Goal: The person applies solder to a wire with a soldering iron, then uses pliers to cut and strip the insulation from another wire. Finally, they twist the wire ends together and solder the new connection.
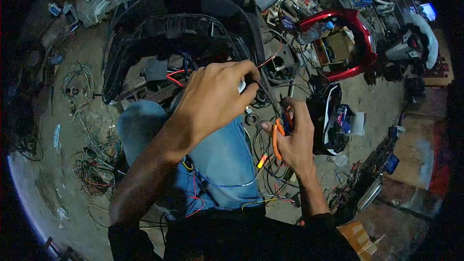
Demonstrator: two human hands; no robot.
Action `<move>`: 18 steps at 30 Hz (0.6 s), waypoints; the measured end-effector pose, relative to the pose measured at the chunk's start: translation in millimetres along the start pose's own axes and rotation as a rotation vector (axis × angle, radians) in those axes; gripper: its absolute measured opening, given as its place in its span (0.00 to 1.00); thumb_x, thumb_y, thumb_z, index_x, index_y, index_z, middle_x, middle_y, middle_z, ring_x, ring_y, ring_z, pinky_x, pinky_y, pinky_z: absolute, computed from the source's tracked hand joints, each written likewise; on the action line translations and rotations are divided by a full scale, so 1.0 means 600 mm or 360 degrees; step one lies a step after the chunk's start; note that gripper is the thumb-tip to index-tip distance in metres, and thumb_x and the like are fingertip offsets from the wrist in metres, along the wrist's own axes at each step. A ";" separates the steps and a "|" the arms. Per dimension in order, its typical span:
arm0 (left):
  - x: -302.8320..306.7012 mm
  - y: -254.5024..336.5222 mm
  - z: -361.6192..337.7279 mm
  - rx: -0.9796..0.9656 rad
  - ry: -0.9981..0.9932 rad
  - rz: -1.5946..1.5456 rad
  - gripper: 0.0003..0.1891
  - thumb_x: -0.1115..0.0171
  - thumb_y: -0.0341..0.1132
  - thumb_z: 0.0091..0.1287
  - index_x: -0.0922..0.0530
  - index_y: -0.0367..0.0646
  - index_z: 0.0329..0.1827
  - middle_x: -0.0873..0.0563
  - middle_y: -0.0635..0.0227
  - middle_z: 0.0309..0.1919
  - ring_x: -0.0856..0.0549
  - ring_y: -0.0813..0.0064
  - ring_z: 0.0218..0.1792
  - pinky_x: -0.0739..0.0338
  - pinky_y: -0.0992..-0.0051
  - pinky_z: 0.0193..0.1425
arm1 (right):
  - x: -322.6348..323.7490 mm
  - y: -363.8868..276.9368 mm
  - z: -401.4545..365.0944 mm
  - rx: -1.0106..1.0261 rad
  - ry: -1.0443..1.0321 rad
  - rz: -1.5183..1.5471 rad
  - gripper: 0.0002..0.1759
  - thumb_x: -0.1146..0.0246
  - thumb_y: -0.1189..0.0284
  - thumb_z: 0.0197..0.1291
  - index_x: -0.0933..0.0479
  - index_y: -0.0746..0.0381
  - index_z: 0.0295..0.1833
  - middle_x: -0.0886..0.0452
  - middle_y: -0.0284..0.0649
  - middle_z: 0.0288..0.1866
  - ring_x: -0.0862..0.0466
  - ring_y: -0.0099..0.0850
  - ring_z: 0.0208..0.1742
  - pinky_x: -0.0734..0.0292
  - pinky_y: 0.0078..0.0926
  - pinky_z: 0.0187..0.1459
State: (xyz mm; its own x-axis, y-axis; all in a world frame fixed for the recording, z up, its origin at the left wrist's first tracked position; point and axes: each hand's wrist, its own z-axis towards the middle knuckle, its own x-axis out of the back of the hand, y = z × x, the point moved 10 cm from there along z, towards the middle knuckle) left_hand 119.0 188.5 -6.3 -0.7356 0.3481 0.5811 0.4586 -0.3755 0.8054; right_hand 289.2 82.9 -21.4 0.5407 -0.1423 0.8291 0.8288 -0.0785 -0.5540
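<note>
My left hand (217, 92) is closed in a pinch over my knees, with a thin red wire (267, 61) running out from its fingertips towards the upper right. Something small and white (241, 86) shows between its thumb and fingers, too hidden to name. My right hand (297, 137) is wrapped around orange-handled pliers (276, 141), whose jaws point up towards the left hand; their tips are hard to make out. Thicker red wires (175, 76) lie behind the left wrist, beside a dark block (156, 70). Several wires also cross my jeans (222, 159).
A large black plastic body panel (181, 7) stands in front of me. To the right are a red curved panel (365, 34), a cardboard box (338, 48) and a black-and-white bag-like item (331, 116). Tangled wire bundles (96, 164) lie on the floor at left.
</note>
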 end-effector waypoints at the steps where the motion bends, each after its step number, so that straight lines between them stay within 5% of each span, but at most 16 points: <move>1: 0.000 0.000 0.000 0.0009 0.0001 0.0002 0.10 0.31 0.37 0.66 0.13 0.45 0.47 0.10 0.51 0.39 0.10 0.50 0.42 0.17 0.59 0.47 | -0.001 -0.002 0.001 0.0023 -0.0001 -0.0021 0.37 0.17 0.59 0.49 0.25 0.65 0.60 0.24 0.48 0.47 0.19 0.49 0.44 0.22 0.42 0.44; 18: -0.002 -0.013 0.003 0.0120 -0.0041 0.0002 0.14 0.32 0.41 0.65 0.13 0.42 0.48 0.10 0.50 0.35 0.09 0.50 0.40 0.17 0.61 0.47 | -0.011 -0.013 0.007 0.0134 0.0043 0.0019 0.34 0.18 0.65 0.49 0.24 0.64 0.59 0.25 0.48 0.45 0.19 0.48 0.42 0.22 0.42 0.42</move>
State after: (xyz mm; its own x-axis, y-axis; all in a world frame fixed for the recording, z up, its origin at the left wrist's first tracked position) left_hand 116.7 192.5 -13.2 -0.7224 0.3701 0.5841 0.4963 -0.3108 0.8106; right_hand 279.9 88.6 -22.1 0.5476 -0.1692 0.8194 0.8320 0.0062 -0.5547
